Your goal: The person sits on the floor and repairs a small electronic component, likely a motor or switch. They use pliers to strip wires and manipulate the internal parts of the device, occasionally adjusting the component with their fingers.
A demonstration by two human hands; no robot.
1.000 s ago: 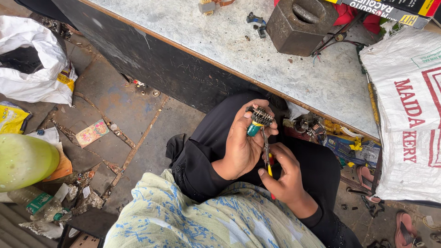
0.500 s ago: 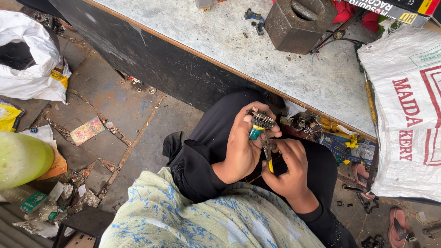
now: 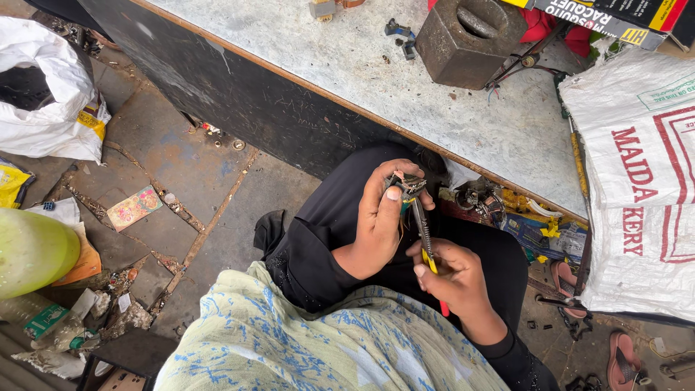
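**A:** What are the hands doing?

**B:** The left hand is raised over the person's lap, fingers closed around a small metal part with a bit of green showing. The thumb presses on top of it. The right hand, just nearer and to the right, is closed around the yellow and red handles of a pair of pliers. The pliers' tip reaches up to the small part; whether the tip actually bites it is too small to tell.

**A:** What surrounds them?

**B:** Beyond the hands, a grey workbench runs across the far side, with a heavy rusty metal block standing on it. A white printed sack leans at the right. On the left, a stone floor carries scattered litter and a white plastic bag. A pale green rounded object sits at the near left.
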